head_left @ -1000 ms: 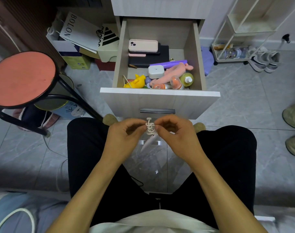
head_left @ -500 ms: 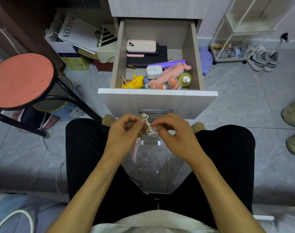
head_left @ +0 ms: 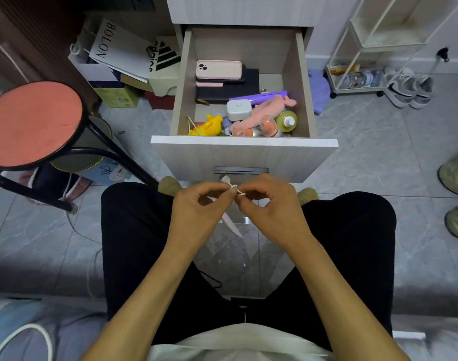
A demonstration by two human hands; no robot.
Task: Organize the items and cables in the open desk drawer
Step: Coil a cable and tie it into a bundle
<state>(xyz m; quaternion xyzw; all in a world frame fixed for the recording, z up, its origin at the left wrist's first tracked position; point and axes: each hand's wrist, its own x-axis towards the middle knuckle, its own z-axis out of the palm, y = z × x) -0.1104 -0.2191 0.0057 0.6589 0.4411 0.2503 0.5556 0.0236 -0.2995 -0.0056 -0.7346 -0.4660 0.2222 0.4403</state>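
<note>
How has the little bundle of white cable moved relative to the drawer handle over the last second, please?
Yes. The white cable, pinched between left hand and right hand, now lies flatter and closer beneath the drawer handle.

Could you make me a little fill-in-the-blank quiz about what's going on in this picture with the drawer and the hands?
1. Both hands, left hand and right hand, pinch a thin white ____ between them.
2. The drawer stands ____.
3. Inside it, the pink phone lies on top of a ____ case.
4. The toy duck at the drawer's front is ____ in colour.

Missing words: cord; open; black; yellow
</note>
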